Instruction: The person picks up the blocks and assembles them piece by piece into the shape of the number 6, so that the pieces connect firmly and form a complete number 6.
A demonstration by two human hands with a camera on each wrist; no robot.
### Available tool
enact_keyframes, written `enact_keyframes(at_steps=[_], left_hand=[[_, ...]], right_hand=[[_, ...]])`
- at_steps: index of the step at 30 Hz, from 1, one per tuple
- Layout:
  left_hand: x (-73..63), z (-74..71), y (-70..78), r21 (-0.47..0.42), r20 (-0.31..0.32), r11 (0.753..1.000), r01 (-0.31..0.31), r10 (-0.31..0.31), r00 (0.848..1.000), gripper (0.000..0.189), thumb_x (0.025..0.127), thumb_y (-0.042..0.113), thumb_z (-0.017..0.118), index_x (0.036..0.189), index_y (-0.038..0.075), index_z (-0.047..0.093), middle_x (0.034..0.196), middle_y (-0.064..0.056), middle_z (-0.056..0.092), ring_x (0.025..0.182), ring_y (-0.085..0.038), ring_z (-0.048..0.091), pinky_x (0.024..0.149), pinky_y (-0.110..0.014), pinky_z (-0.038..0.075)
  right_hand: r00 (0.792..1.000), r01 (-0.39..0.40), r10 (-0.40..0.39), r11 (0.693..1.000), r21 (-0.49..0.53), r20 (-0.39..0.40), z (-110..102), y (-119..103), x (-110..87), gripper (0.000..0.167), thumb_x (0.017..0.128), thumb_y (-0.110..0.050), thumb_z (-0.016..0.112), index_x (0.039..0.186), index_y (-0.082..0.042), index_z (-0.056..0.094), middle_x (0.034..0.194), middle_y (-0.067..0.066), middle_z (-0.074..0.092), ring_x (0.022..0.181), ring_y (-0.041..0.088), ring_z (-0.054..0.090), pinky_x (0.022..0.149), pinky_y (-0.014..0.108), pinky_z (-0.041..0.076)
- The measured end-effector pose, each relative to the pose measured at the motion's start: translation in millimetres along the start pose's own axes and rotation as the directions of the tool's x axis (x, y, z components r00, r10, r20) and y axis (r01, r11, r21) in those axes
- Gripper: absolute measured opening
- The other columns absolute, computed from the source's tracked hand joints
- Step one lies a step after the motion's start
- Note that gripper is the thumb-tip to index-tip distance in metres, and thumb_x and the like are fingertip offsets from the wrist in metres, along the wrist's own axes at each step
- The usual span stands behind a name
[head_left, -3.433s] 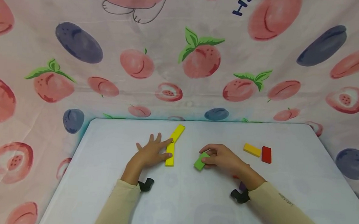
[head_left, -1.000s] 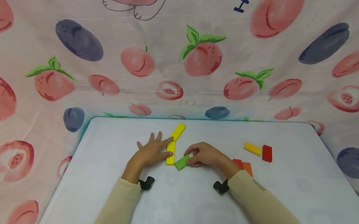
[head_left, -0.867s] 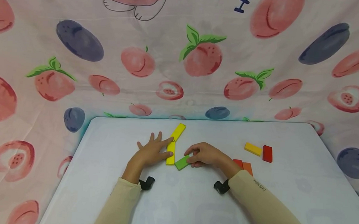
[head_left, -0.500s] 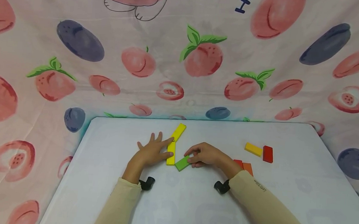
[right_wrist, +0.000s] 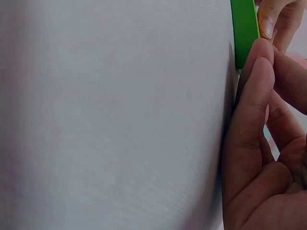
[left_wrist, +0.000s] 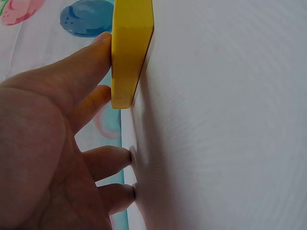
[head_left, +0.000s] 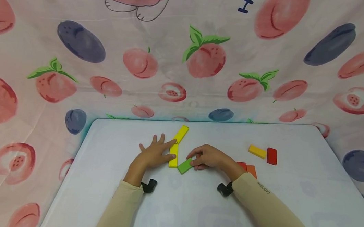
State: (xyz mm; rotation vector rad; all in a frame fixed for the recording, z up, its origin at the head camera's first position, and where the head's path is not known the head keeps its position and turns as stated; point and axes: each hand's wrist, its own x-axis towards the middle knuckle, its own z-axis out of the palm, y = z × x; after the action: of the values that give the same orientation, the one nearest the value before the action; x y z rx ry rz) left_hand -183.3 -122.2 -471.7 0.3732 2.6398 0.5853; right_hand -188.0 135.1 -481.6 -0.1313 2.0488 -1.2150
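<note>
My left hand (head_left: 155,154) is spread on the white table, its thumb and index finger resting on two yellow blocks. The nearer yellow block (head_left: 173,162) lies straight; the farther yellow block (head_left: 182,132) slants right from its far end. In the left wrist view, two fingertips touch the yellow block (left_wrist: 130,52) and others touch the tabletop. With thumb and fingers, my right hand (head_left: 209,157) pinches a green block (head_left: 184,166), laid at a slant with a corner against the near yellow block's lower end. The green block (right_wrist: 246,33) is partly visible in the right wrist view.
An orange-yellow block (head_left: 257,151) and a red block (head_left: 271,156) lie on the table's right. Beside my right forearm, another red block (head_left: 241,165) and an orange block (head_left: 251,171) are partly covered. A fruit-print cloth (head_left: 173,41) hangs behind the table (head_left: 122,129).
My right hand has carried the green block left to the near yellow block, where it has barely moved over the last second. My left hand has stayed in place.
</note>
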Motion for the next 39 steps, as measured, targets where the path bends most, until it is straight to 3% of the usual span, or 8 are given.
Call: enact_keyframes(at_steps=[5,13,18,23,27,31,39], left_hand=[[-0.2,-0.2,0.1,-0.006,0.000,1.000,0.000,0.000,1.000,0.066,0.096,0.053,0.064,0.156,0.041,0.040,0.171,-0.016,0.015,0.158,-0.047,0.000,0.105,-0.088,-0.004],[1.1,1.2,0.3,-0.005,0.004,1.000,-0.017,0.017,1.000,0.066,0.096,0.054,0.063,0.157,0.041,0.039,0.172,-0.016,0.014,0.158,-0.047,-0.001,0.105,-0.089,-0.003],[1.2,0.7,1.1,-0.009,0.011,1.000,-0.019,0.019,1.000,0.066,0.096,0.054,0.063,0.157,0.042,0.038,0.172,-0.015,0.013,0.158,-0.046,-0.002,0.106,-0.088,-0.004],[0.8,0.2,0.1,-0.004,0.011,1.000,-0.016,0.016,1.000,0.066,0.097,0.054,0.062,0.157,0.042,0.037,0.172,-0.015,0.012,0.158,-0.045,-0.003,0.106,-0.088,-0.004],[-0.1,-0.4,-0.4,-0.006,0.013,1.000,-0.012,0.012,1.000,0.066,0.097,0.053,0.062,0.157,0.042,0.037,0.172,-0.015,0.012,0.158,-0.045,-0.003,0.106,-0.088,-0.005],[-0.9,-0.9,-0.5,-0.009,0.014,1.000,-0.010,0.010,1.000,0.066,0.097,0.052,0.063,0.157,0.041,0.037,0.172,-0.015,0.012,0.158,-0.046,-0.003,0.106,-0.088,-0.005],[-0.7,-0.3,-2.6,-0.004,0.016,1.000,-0.015,0.015,1.000,0.066,0.097,0.053,0.062,0.157,0.042,0.037,0.172,-0.015,0.011,0.158,-0.046,-0.003,0.106,-0.088,-0.005]], right_hand=[[1.000,0.011,-0.011,1.000,0.002,0.016,-1.3,-0.1,-1.4,0.025,0.091,-0.020,0.079,0.115,-0.016,0.076,0.082,0.007,0.062,0.070,0.016,0.068,0.068,0.021,0.056],[0.998,0.041,-0.045,0.992,0.121,0.037,-13.3,1.5,-11.3,0.035,0.093,-0.018,0.076,0.126,-0.007,0.070,0.086,0.005,0.064,0.075,0.017,0.066,0.072,0.024,0.057],[0.994,0.085,-0.088,0.995,-0.044,-0.070,-31.1,-4.3,-30.9,0.034,0.094,-0.027,0.073,0.126,-0.012,0.071,0.096,0.006,0.070,0.086,0.022,0.065,0.081,0.031,0.056],[0.974,0.142,-0.172,0.970,-0.196,-0.146,-52.8,-5.7,-53.3,0.035,0.096,-0.033,0.072,0.124,-0.012,0.073,0.107,0.004,0.071,0.097,0.026,0.067,0.087,0.036,0.058],[0.959,0.140,-0.205,0.942,-0.304,-0.195,-65.4,1.7,-68.4,0.035,0.094,-0.039,0.073,0.121,-0.016,0.075,0.114,-0.001,0.071,0.104,0.021,0.065,0.088,0.036,0.055],[0.954,0.124,-0.216,0.915,-0.383,-0.206,-74.4,14.5,-79.6,0.038,0.092,-0.042,0.075,0.120,-0.017,0.075,0.115,-0.001,0.071,0.109,0.020,0.062,0.087,0.035,0.056],[0.955,0.088,-0.211,0.873,-0.479,-0.208,-88.1,42.0,-96.1,0.041,0.086,-0.042,0.081,0.118,-0.017,0.075,0.108,-0.001,0.071,0.104,0.019,0.063,0.086,0.035,0.057]])
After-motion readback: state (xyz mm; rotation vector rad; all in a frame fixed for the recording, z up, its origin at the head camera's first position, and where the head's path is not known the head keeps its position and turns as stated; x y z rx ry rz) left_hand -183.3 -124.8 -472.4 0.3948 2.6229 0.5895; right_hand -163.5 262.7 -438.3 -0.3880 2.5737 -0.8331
